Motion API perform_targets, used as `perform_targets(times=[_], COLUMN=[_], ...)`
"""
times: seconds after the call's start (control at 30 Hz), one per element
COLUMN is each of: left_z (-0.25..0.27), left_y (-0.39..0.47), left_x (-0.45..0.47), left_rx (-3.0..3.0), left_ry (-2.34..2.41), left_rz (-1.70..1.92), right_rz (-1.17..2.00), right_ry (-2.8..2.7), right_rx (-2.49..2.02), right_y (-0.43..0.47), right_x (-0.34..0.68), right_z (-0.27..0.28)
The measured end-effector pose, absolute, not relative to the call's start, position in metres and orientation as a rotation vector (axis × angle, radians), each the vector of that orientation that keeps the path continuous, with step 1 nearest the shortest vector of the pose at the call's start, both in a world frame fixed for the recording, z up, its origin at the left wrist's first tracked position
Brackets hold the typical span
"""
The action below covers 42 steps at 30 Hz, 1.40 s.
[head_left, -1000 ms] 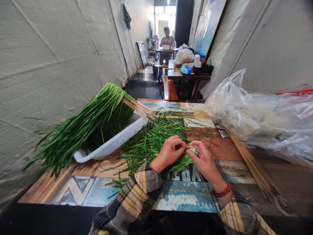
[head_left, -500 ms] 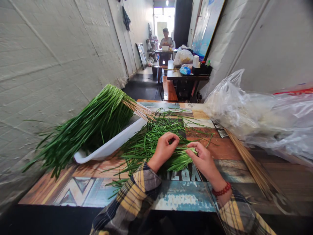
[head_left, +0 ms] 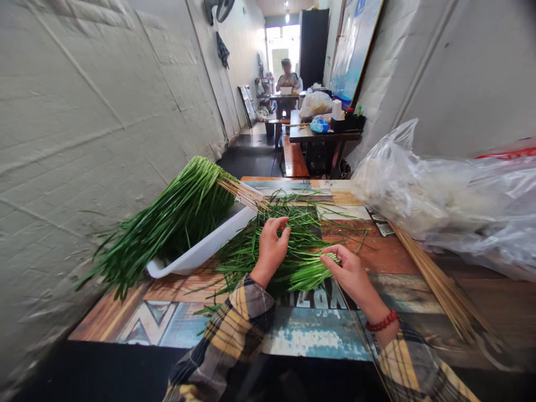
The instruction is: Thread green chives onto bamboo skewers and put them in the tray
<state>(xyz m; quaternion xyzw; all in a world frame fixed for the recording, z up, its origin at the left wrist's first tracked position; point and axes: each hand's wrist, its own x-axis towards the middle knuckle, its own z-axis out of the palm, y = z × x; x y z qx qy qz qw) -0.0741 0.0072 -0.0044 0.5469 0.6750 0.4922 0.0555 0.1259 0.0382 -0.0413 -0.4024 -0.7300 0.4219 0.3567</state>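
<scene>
My right hand (head_left: 349, 271) is closed, with thumb and fingers at the pale cut ends of a small row of garlic chives (head_left: 310, 272). Thin bamboo skewers (head_left: 363, 329) run from under that hand toward my body. My left hand (head_left: 273, 248) hovers over the loose chives (head_left: 245, 245) left of the row, its thumb and forefinger curved and slightly apart, nothing visible between them. A thick stack of chives (head_left: 180, 206), threaded on several skewers (head_left: 243, 192), rests on a white tray (head_left: 201, 248) at the left.
Clear plastic bags (head_left: 452, 201) bulge at the right edge. Several bare bamboo skewers (head_left: 431, 279) lie beside them on the patterned table (head_left: 318, 335). A wall rises close at the left. Farther back, a person (head_left: 287, 81) sits behind another table.
My left hand has moved left, away from the row of chives, and its fingers have parted. My right hand stays at the cut ends. The view has tilted up slightly.
</scene>
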Motion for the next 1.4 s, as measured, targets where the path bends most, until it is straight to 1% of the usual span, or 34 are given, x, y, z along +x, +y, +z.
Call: perform_targets(times=[0.2,0.33,0.43,0.57,0.7,0.8,0.9,1.03,1.23,1.4], left_z=[0.02,0.018,0.009,0.003,0.009,0.017,0.02,0.01,-0.015,-0.017], left_y=[0.038,0.074,0.094,0.104,0.104,0.099,0.086,0.052,0.012,0.007], left_x=[-0.068,-0.061,-0.058,-0.058,-0.057,-0.055,-0.052,-0.048,-0.041,-0.037], left_rx=[2.166,2.372,2.42,2.437,2.482,2.451,2.358,2.104,1.582,1.48], left_ry=[1.971,2.033,2.084,2.144,2.125,2.082,1.909,1.72,1.581,1.524], left_rz=[0.907,0.545,0.401,0.345,0.359,0.549,0.764,0.873,1.188,1.301], right_rz=[1.021,0.995,0.981,0.963,0.963,0.977,0.963,0.981,1.056,1.087], right_ry=[-1.915,-1.899,-1.889,-1.886,-1.869,-1.875,-1.881,-1.863,-1.857,-1.836], right_rx=[-1.03,-0.996,-0.976,-0.992,-0.982,-0.987,-0.991,-0.978,-0.933,-0.962], right_y=[0.04,0.039,0.038,0.038,0.038,0.039,0.038,0.038,0.037,0.038], right_x=[0.126,0.125,0.124,0.122,0.121,0.122,0.122,0.123,0.124,0.125], right_z=[-0.042,-0.039,-0.036,-0.036,-0.037,-0.036,-0.033,-0.033,-0.037,-0.038])
